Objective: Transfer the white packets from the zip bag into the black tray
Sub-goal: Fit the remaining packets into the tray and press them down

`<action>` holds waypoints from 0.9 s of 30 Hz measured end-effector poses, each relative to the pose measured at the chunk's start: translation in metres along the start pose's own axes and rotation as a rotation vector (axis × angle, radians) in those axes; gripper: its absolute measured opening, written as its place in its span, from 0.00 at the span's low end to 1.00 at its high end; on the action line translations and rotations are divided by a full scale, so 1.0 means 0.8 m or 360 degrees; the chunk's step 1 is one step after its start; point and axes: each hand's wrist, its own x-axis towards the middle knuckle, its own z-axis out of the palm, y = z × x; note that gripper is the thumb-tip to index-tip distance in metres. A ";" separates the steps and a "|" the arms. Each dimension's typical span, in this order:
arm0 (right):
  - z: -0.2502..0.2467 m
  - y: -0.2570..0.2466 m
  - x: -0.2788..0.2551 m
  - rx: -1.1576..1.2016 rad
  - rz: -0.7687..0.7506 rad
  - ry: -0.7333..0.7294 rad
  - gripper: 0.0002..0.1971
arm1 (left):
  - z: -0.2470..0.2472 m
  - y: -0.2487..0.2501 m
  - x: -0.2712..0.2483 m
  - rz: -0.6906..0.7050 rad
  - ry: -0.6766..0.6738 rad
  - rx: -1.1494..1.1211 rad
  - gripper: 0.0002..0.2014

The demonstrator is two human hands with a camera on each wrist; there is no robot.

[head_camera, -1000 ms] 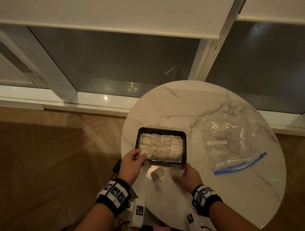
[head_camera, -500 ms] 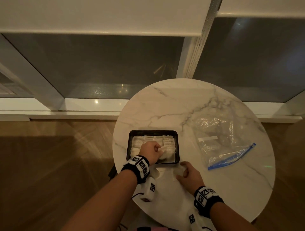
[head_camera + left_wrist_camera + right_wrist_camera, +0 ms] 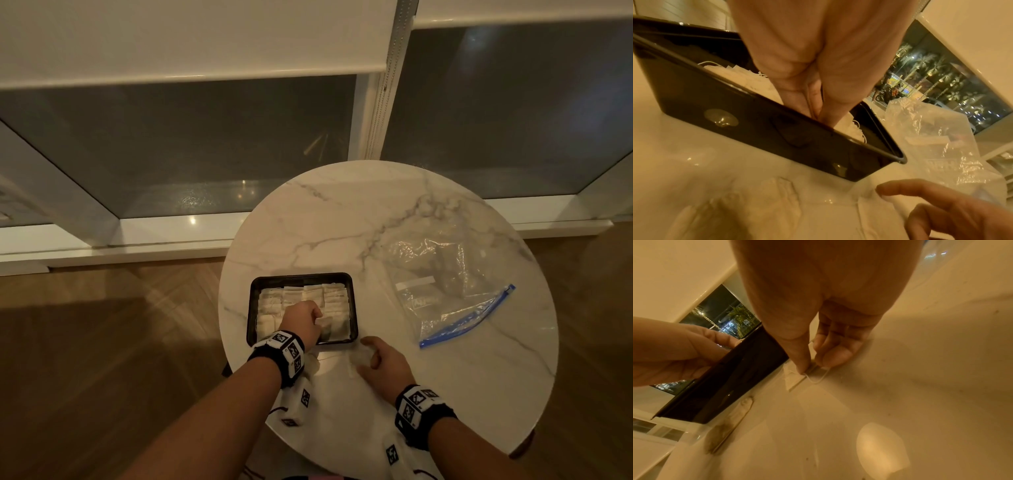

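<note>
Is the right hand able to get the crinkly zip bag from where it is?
Probably yes. The zip bag lies flat on the marble table, with bare table between it and the right hand. But that hand is pinching a white packet, so it should finish with that first.

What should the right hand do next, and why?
Probably lift the white packet it pinches on the marble table and carry it over the black tray. The right hand already has its grip there, beside the tray's near wall, while the left hand is down among the packets inside. Another packet waits on the table.
</note>
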 end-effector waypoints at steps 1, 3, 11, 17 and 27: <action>0.000 0.000 0.001 -0.0013 -0.0011 -0.0004 0.25 | 0.002 0.000 0.000 -0.0008 0.0018 0.0004 0.11; 0.000 -0.001 0.002 -0.0066 -0.0052 -0.0020 0.25 | 0.006 -0.001 -0.001 -0.0007 0.0059 -0.0001 0.13; -0.003 -0.009 0.006 -0.0413 -0.0080 -0.0132 0.12 | -0.001 -0.002 -0.013 0.0048 0.0176 -0.0117 0.06; -0.017 -0.009 0.013 -0.0361 0.0056 -0.0092 0.09 | -0.043 -0.015 -0.041 -0.0072 0.0249 -0.0930 0.02; -0.072 -0.012 0.008 0.0500 0.0137 0.0104 0.07 | -0.012 -0.077 -0.094 -0.0004 -0.0410 -0.0457 0.04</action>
